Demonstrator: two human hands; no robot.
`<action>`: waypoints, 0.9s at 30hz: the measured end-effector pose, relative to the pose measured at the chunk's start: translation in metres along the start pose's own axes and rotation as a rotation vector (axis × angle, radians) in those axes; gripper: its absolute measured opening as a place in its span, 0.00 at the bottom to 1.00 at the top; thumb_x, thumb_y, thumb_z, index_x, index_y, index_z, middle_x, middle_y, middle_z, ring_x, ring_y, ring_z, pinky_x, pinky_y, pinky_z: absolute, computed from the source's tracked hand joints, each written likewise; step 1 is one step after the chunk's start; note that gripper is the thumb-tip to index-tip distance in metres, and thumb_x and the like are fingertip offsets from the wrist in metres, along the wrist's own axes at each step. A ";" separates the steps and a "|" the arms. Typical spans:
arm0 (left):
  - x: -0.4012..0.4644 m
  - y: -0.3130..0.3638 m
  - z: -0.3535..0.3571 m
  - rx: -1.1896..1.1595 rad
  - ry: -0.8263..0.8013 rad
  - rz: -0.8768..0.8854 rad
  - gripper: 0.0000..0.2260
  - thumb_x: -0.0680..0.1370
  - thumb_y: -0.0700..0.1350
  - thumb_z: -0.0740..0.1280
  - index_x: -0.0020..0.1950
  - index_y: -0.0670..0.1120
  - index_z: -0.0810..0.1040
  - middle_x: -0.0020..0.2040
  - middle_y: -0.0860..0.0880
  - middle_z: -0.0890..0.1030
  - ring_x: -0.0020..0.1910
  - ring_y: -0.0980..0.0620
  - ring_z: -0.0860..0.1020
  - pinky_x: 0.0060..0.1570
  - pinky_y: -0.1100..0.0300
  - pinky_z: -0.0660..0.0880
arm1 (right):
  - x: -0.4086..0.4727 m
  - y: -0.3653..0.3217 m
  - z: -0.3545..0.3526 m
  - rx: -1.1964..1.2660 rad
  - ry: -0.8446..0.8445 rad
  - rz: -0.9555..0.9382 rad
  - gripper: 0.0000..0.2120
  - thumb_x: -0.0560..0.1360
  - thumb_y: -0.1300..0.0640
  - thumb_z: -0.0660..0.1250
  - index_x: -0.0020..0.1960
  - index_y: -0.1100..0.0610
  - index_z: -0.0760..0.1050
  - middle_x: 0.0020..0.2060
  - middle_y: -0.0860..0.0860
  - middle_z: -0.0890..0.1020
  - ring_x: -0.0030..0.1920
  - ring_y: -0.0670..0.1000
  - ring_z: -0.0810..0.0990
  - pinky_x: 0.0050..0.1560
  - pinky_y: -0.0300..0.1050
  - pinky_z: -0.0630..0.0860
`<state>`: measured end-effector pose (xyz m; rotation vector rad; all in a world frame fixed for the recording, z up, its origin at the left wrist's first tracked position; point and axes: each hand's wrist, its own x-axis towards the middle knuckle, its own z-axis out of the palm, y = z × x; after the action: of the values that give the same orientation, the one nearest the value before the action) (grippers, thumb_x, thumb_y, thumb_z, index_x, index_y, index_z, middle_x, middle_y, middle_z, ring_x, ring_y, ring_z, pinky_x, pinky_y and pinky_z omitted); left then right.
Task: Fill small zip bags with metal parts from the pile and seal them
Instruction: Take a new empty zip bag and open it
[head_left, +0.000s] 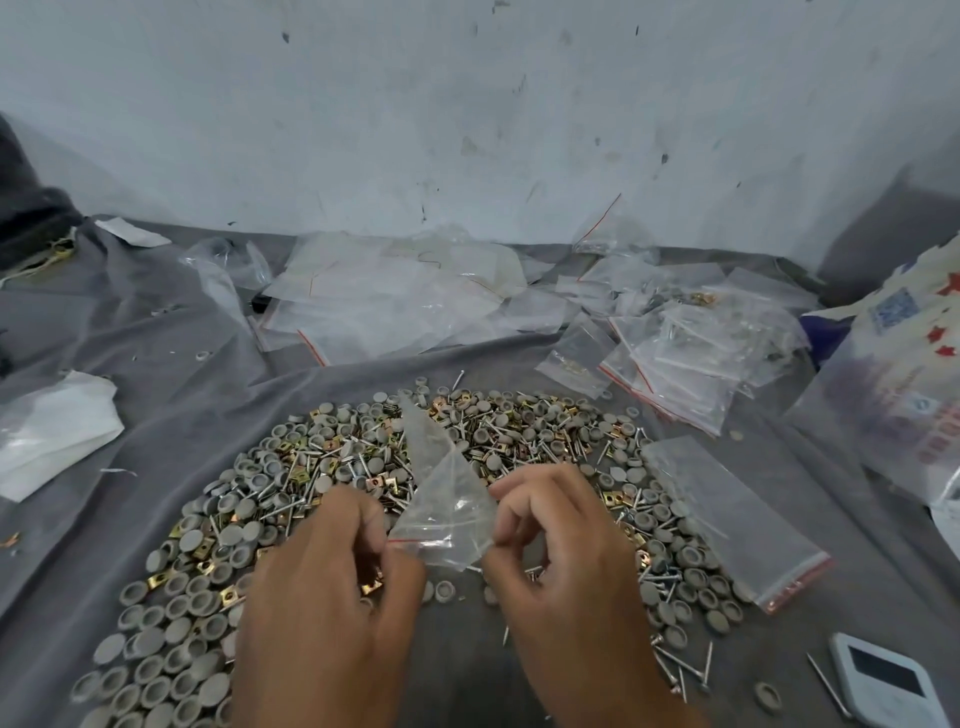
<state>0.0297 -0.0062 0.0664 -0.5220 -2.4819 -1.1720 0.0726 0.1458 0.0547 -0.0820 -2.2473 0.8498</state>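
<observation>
A small clear zip bag (444, 499) with a red seal line hangs over the pile, pinched at its mouth from both sides. My left hand (322, 597) pinches its left edge and also holds a brass clip (371, 586) under its fingers. My right hand (561, 566) pinches the right edge. Below them lies the pile of parts (332, 467): grey round caps, brass square clips and metal screws on the grey cloth. The bag looks empty.
An empty zip bag (737, 519) lies on the pile's right side. Filled bags (691, 358) are heaped at back right and loose clear bags (384, 301) at the back. A white device (883, 680) sits at lower right, and a printed sack (904, 384) at the right edge.
</observation>
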 end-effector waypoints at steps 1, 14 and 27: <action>-0.001 0.003 0.000 0.004 -0.003 0.007 0.06 0.74 0.56 0.58 0.39 0.57 0.63 0.28 0.54 0.71 0.28 0.55 0.72 0.31 0.51 0.72 | -0.002 -0.001 0.002 0.018 -0.005 0.018 0.11 0.67 0.59 0.66 0.39 0.45 0.67 0.47 0.38 0.77 0.38 0.38 0.75 0.38 0.24 0.66; -0.003 0.002 0.010 0.082 0.070 0.135 0.15 0.75 0.48 0.58 0.41 0.51 0.85 0.49 0.54 0.80 0.45 0.51 0.79 0.39 0.60 0.74 | -0.015 -0.015 0.019 0.439 -0.157 0.314 0.11 0.70 0.61 0.68 0.43 0.45 0.73 0.52 0.42 0.79 0.38 0.47 0.81 0.34 0.31 0.69; 0.002 -0.007 0.000 -0.047 -0.008 0.005 0.10 0.74 0.46 0.72 0.53 0.57 0.81 0.48 0.65 0.74 0.46 0.65 0.75 0.43 0.76 0.71 | 0.029 0.096 0.000 -0.278 -0.285 0.458 0.05 0.79 0.50 0.67 0.53 0.42 0.74 0.53 0.41 0.76 0.60 0.47 0.72 0.54 0.45 0.69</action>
<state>0.0249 -0.0103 0.0628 -0.5466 -2.4629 -1.2315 0.0337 0.2293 0.0152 -0.6634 -2.6559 0.8113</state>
